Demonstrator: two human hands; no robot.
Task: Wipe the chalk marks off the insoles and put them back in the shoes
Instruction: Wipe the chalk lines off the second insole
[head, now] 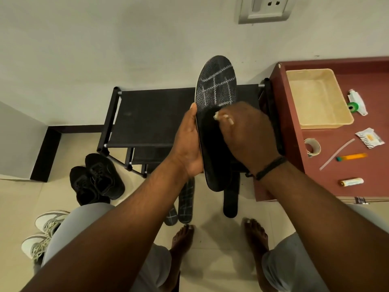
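Head view, looking down: the left hand (190, 142) grips a dark woven insole crossed with white chalk lines (216, 85) along its left edge, thumb up its side and palm wrapped behind, holding it upright in front of a black fabric-topped shoe rack (151, 116). The right hand (248, 131) is curled around a black cloth (208, 127) and presses it flat against the middle of that insole; the toe half above the cloth carries a grid of chalk marks, while the heel half below looks plain dark. On the tiled floor just beneath, two more chalk-marked dark insoles (185, 199) lie side by side, and a plain black insole (230, 199) lies just to their right, near the person's bare feet. A pair of black lace-up shoes (96, 178) stands to the left of the rack, with a pair of white and grey sneakers (44, 232) nearer the camera. To the right, a maroon cabinet top (370, 169) holds a beige plastic tray (315, 100), a tape roll (312, 146) and a battery (351, 182).
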